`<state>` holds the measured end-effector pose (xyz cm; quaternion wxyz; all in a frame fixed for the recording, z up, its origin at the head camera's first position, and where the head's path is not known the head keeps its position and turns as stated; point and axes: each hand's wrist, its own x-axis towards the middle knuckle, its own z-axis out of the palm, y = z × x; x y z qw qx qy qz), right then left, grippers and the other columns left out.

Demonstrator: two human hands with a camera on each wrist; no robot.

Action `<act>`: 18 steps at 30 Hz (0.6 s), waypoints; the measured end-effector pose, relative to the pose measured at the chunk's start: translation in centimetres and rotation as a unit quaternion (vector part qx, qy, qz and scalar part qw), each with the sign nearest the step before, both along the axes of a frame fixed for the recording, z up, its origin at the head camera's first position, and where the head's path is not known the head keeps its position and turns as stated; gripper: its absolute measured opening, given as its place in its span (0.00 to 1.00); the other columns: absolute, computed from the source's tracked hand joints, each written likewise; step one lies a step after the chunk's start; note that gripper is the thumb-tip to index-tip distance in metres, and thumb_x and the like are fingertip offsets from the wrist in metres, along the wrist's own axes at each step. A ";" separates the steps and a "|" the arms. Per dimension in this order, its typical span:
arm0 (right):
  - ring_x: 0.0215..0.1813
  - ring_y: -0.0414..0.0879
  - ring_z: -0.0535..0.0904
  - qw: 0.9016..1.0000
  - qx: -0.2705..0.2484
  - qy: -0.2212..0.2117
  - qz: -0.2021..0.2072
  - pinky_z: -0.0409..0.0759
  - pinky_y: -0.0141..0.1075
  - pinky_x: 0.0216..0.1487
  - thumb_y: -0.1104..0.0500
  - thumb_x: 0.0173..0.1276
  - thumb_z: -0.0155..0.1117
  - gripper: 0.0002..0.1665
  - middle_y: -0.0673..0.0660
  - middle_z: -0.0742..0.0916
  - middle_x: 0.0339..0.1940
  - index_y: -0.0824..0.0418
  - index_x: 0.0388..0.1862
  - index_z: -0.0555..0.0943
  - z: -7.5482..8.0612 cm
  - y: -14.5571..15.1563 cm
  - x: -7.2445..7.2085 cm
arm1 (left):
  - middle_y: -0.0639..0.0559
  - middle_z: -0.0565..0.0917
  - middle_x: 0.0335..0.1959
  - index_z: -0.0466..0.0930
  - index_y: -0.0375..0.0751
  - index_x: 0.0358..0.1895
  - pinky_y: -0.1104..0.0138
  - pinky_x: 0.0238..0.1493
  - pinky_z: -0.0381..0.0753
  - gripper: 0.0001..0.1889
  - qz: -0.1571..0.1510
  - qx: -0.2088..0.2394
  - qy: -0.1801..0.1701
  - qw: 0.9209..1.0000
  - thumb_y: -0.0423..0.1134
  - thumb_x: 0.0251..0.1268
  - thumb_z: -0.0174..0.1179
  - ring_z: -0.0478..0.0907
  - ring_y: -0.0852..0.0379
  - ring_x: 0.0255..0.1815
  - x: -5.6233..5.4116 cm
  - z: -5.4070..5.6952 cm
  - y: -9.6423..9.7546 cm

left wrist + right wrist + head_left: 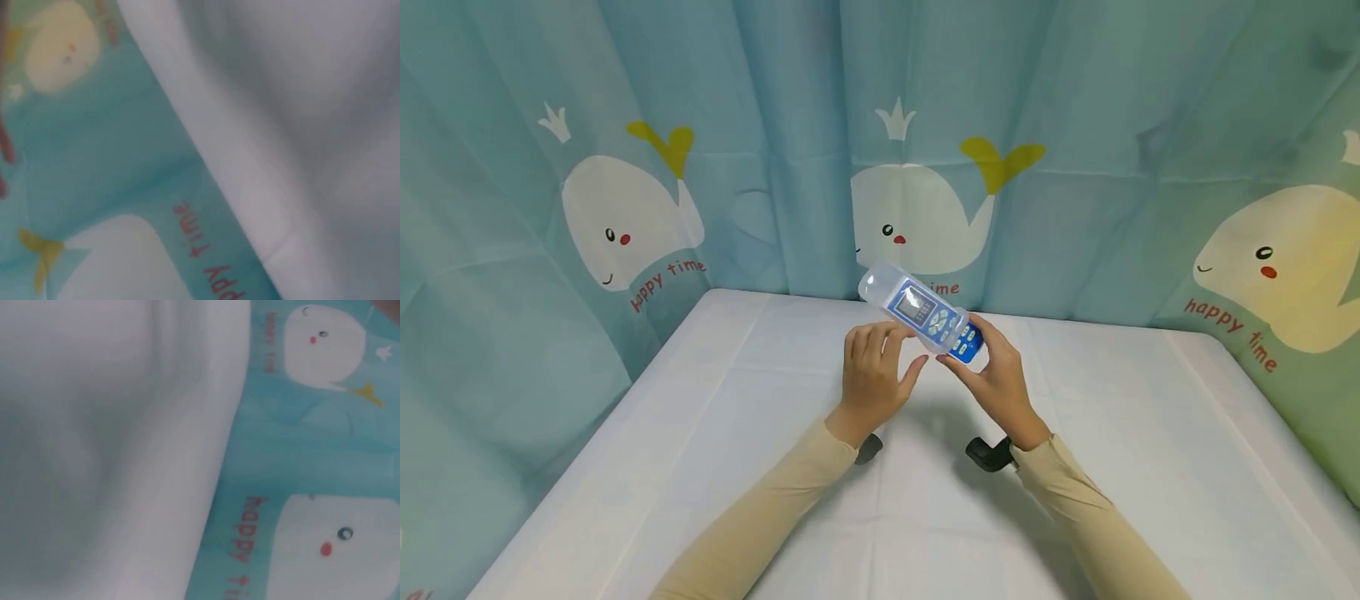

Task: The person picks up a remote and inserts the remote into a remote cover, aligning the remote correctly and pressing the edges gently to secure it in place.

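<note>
In the head view, a blue remote control (967, 343) with a grey screen is partly inside a clear plastic cover (877, 286). Its lower end sticks out of the cover, and the cover's far end reaches beyond the remote. My right hand (1002, 385) grips the exposed end, thumb in front and fingers at the far side. Close by, my left hand (872, 375) has its index fingertip at the cover's lower edge, with the thumb apart from it. Only blurred fingertips (5, 150) show at the left wrist view's edge. Neither wrist view shows the remote.
A white-covered table (760, 358) lies beneath both hands. Behind it and along its sides hangs a blue-green curtain (790, 125) printed with whales. Black wrist mounts (988, 455) stick out under the forearms.
</note>
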<state>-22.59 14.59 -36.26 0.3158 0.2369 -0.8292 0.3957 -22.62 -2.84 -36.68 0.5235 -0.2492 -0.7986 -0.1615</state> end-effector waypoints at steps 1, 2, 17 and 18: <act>0.48 0.57 0.80 1.000 -0.006 -0.008 0.004 0.80 0.44 0.48 0.65 0.48 0.75 0.40 0.69 0.81 0.53 0.74 0.60 0.69 0.1 -0.2 0.1 | 0.47 0.76 0.40 0.72 0.38 0.43 0.60 0.48 0.70 0.23 0.005 0.004 0.007 1.000 0.43 0.47 0.72 0.71 0.51 0.43 -0.1 -0.1 -0.1; 0.48 0.56 0.79 1.000 -0.010 -0.017 0.010 0.80 0.41 0.48 0.65 0.50 0.74 0.40 0.68 0.80 0.53 0.74 0.60 0.68 0.2 -0.4 0.2 | 0.46 0.77 0.40 0.72 0.37 0.44 0.61 0.48 0.71 0.24 0.006 0.007 0.010 1.000 0.42 0.47 0.72 0.72 0.51 0.43 -0.2 0.0 -0.1; 0.49 0.42 0.69 0.984 -0.110 -0.138 0.010 0.70 0.26 0.52 0.63 0.54 0.72 0.37 0.63 0.77 0.48 0.67 0.63 0.71 1.9 -1.7 1.4 | 0.52 0.85 0.33 0.83 0.43 0.33 0.59 0.47 0.75 0.06 0.024 -0.010 0.161 0.987 0.33 0.51 0.68 0.80 0.54 0.41 -1.3 1.9 -1.3; 0.49 0.42 0.70 0.983 -0.119 -0.138 0.001 0.71 0.27 0.52 0.62 0.53 0.73 0.37 0.63 0.78 0.47 0.68 0.63 0.72 1.8 -1.9 1.5 | 0.53 0.86 0.32 0.84 0.43 0.33 0.59 0.47 0.75 0.05 0.025 -0.012 0.167 0.986 0.33 0.51 0.68 0.80 0.55 0.40 -1.3 1.9 -1.4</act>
